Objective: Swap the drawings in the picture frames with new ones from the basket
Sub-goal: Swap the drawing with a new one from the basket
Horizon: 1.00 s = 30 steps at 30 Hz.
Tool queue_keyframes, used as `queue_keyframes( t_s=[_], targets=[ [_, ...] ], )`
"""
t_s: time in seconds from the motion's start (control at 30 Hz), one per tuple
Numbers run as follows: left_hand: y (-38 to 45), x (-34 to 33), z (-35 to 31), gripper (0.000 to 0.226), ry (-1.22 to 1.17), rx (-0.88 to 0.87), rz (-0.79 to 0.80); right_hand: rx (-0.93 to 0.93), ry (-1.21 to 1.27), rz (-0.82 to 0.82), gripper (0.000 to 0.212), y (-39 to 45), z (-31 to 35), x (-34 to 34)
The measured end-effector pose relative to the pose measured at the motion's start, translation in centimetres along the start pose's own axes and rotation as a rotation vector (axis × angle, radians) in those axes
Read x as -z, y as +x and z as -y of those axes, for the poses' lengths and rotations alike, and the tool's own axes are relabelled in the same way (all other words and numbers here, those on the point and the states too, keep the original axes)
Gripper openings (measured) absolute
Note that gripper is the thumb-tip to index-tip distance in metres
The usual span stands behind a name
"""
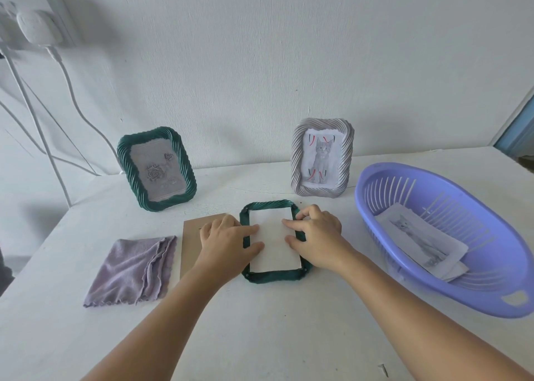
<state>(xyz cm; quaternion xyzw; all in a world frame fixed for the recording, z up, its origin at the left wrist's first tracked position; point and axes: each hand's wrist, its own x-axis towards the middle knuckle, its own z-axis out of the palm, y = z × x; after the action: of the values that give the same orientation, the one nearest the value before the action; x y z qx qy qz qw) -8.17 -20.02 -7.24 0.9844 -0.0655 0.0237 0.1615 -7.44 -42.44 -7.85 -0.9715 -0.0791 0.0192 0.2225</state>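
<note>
Three frames: two stand upright by the wall, a green frame (157,168) and a grey frame (322,158); a third, the face-down frame (275,275), lies mid-bench (260,337), so the back's reachable.
Head view, left hand (224,240): fingers flat, pressing the white sheet (274,240) down.
Right hand (316,239): fingers bent, touching the sheet's right edge, probably seating it.
Backing board (192,236): set aside, left of the frame.
Basket (450,294): right side, cat drawings (419,240) waiting inside.
Cloth (131,270): far left, idle.
</note>
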Motion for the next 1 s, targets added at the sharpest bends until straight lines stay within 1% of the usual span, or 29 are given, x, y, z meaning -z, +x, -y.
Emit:
queue_keyframes(
  t_s=[0.33,0.43,0.5,0.57,0.67,0.73,0.83,1.0],
  targets=[
    [0.0,0.0,0.1,0.046,-0.020,-0.002,-0.016,-0.010,0.007,0.017,0.041,0.0,0.0,0.1],
    [-0.6,0.5,0.3,0.049,-0.014,0.005,-0.078,-0.010,0.013,0.023,0.040,-0.1,0.0,0.1],
    [-1.0,1.1,1.0,0.051,0.057,0.056,-0.141,-0.009,0.016,0.022,0.039,-0.2,0.0,0.1],
    [-1.4,2.0,1.9,0.054,0.158,0.147,-0.149,-0.005,0.020,0.016,0.037,-0.2,0.0,0.1],
    [-2.0,3.0,3.2,0.059,0.232,0.275,-0.071,-0.005,0.026,0.018,0.037,-0.2,0.1,0.2],
    [-2.2,3.4,3.8,0.065,0.262,0.307,-0.006,-0.004,0.027,0.016,0.037,-0.3,0.1,0.2],
    [-2.4,3.3,4.3,0.066,0.213,0.311,0.045,-0.001,0.021,0.010,0.037,-0.3,0.1,0.3],
    [-2.4,2.7,4.6,0.055,0.050,0.307,-0.027,0.006,0.002,0.012,0.038,-0.3,0.2,0.4]
  ],
)
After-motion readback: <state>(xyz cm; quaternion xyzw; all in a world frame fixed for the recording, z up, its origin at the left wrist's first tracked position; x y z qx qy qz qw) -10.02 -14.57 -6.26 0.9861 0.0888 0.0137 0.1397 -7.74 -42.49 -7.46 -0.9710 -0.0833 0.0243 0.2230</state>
